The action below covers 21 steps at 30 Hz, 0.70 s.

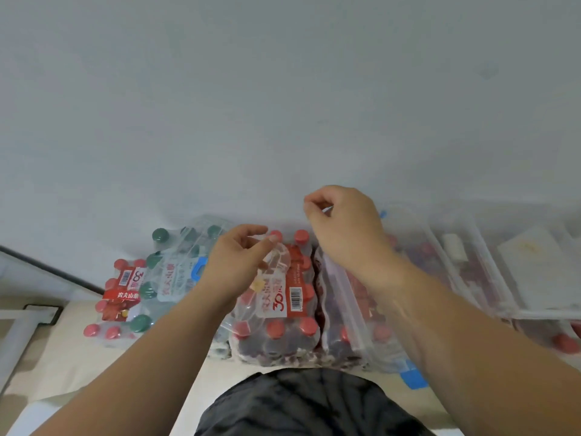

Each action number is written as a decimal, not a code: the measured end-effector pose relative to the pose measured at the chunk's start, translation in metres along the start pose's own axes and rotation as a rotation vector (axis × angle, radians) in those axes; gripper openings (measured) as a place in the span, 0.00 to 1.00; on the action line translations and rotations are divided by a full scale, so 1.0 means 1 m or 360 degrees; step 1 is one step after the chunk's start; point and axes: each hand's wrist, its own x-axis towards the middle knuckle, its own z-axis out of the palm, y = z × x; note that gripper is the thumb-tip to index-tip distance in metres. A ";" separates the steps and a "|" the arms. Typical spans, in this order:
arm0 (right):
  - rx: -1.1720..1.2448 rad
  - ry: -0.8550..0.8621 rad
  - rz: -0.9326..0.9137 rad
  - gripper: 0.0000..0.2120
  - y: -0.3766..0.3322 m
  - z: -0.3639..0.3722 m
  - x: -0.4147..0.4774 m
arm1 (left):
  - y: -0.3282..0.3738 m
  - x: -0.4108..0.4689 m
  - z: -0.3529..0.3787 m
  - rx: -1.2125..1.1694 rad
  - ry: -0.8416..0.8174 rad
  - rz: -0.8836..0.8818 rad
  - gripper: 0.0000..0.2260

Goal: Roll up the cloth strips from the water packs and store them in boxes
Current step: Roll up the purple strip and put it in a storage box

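A pale cloth strip (280, 253) arcs over the far end of a red-capped water pack (283, 325). It curves from far to near along the pack's length, though blur hides its full run. The left hand (242, 259) hovers over that end, thumb and forefinger pinching the strip. The right hand (345, 231) is raised just to the right and farther off, fingers curled and pinching a small white piece (327, 209); I cannot tell whether it belongs to the same strip. A green-capped pack (176, 278) and another red-capped pack (118, 297) lie to the left. Clear plastic boxes (465, 262) crowd the right, the nearest touching the pack. All sit on the floor (94, 357) against a wall (283, 105).
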 end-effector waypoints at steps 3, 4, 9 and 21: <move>-0.0017 -0.0094 0.0021 0.09 -0.022 0.035 -0.004 | -0.010 0.011 -0.038 0.0121 0.0069 0.0051 0.14; -0.0040 -0.0145 0.0051 0.10 -0.025 0.049 -0.004 | -0.013 0.014 -0.050 0.0162 0.0082 0.0067 0.15; -0.0211 -0.0419 0.0345 0.16 -0.020 0.112 -0.006 | -0.034 0.031 -0.105 0.0581 0.0088 0.0170 0.18; -0.0105 -0.0145 0.0905 0.21 0.007 0.156 -0.054 | -0.080 0.054 -0.163 0.1268 -0.0099 0.0203 0.29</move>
